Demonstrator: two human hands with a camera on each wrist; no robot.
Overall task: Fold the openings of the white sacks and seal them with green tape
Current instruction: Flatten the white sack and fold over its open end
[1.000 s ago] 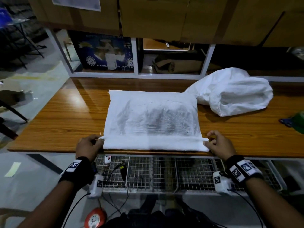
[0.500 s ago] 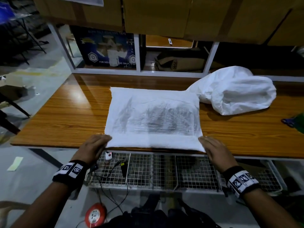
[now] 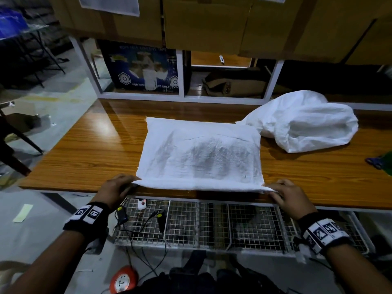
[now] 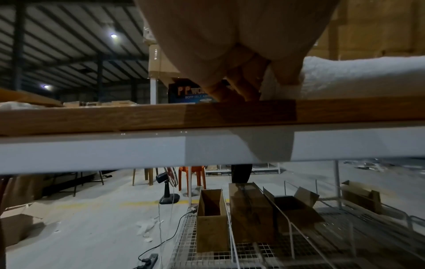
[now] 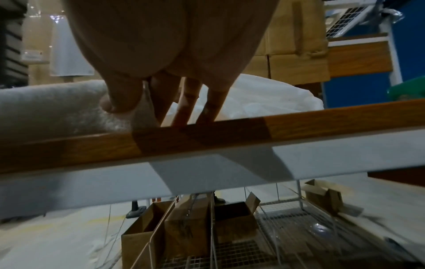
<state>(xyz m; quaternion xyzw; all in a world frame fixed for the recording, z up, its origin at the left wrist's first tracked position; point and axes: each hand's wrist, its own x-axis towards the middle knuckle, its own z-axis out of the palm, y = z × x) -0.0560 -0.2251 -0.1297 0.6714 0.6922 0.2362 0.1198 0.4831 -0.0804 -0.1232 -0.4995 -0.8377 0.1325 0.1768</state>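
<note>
A flat white sack with grey smudges lies on the wooden table, its near edge folded over along the table's front. My left hand pinches the fold's left corner; in the left wrist view the thumb lies on the sack. My right hand pinches the right corner, with the thumb on top of the sack. A second, bulging white sack lies at the back right. A green object shows at the table's far right edge; I cannot tell if it is tape.
A white shelf frame with cardboard boxes above it closes the table's back. Wire baskets holding cables and boxes hang below the front edge. An orange socket reel lies on the floor.
Half a second ago both hands lay flat on the fold. Now they have slid outward and pinch its two corners, which are slightly lifted.
</note>
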